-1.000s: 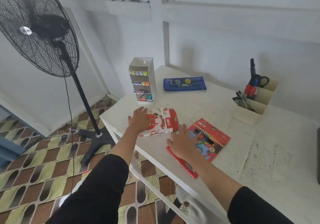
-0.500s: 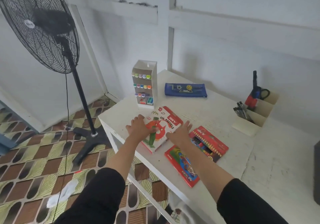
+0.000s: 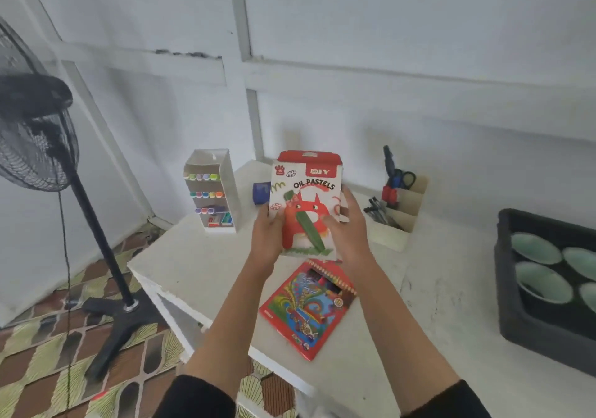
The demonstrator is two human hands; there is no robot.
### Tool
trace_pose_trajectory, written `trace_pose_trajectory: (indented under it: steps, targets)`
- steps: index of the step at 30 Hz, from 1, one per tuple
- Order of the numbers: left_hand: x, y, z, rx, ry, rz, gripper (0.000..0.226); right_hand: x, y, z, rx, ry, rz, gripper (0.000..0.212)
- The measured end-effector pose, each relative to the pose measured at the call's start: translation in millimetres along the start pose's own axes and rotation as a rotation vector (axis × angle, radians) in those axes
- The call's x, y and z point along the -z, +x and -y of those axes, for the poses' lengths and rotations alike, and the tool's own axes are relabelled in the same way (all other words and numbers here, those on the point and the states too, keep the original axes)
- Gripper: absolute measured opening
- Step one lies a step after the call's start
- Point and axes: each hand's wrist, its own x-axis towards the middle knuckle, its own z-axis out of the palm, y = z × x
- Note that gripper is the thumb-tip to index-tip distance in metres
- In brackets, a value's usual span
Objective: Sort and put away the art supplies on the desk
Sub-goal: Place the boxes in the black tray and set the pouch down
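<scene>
— three containers in view, yes? what's in each?
— yes. the white marker rack stands upright at the far left corner of the desk, with coloured markers in three rows. the white divided organizer sits to the right, with scissors standing in a back compartment and dark pens leaning in a lower one in front. at the right edge a black tray holds pale green bowls.
— and your hands?
— both hold the oil pastels box. my left hand grips its lower left edge, thumb across the front. my right hand grips the right side, thumb on the front and fingers behind. the box is upright, off the desk, with its printed front facing me.
— anything else lying about?
— the coloured pencil box lies flat on the desk just below the pastels, and neither hand touches it. a blue pencil case shows only as a sliver behind the pastels box.
— what differs from half a second ago?
— then the pastels box lay flat on the desk under both my palms. now it's raised and standing in my grip. a second ago my right hand rested on the coloured pencil box instead.
</scene>
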Motion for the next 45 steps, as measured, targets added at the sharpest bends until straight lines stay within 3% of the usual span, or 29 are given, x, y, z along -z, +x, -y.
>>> trace_pose_trajectory:
  steps: [3, 7, 10, 15, 18, 23, 27, 33, 39, 45]
  targets:
    - [-54, -20, -9, 0.033, -0.058, 0.169, 0.027, 62, -4, 15, 0.029, 0.018, -0.108, 0.061]
    - [-141, -53, -20, 0.082, -0.071, 0.349, 0.021, 158, -13, 25, 0.035, -0.012, -0.285, 0.036]
    - [-205, -85, -29, 0.127, -0.147, 0.479, 0.016, 232, -25, 23, 0.004, -0.048, -0.472, 0.043]
    - [-311, -148, -26, 0.226, -0.116, 0.611, 0.023, 345, -59, 14, 0.011, -0.281, -0.654, 0.041]
    - [-370, -188, -15, 0.337, -0.112, 0.667, 0.030, 407, -80, 6, -0.036, -0.558, -0.706, 0.040]
    - [-441, -236, 4, 0.483, -0.102, 0.728, 0.030, 488, -106, -23, -0.159, -0.920, -0.649, 0.037]
    - [-490, -245, 4, 0.489, -0.018, 0.748, 0.035, 533, -111, -34, -0.248, -1.055, -0.594, 0.041]
    - [-548, -258, 9, 0.651, -0.017, 0.733, 0.028, 582, -97, -37, -0.355, -1.182, -0.411, 0.040]
    - [-582, -263, 15, 0.615, 0.044, 0.654, 0.016, 611, -85, -41, -0.435, -1.434, -0.160, 0.053]
    - [-591, -256, 16, 0.603, 0.126, 0.616, 0.024, 614, -70, -45, -0.436, -1.532, -0.123, 0.062]
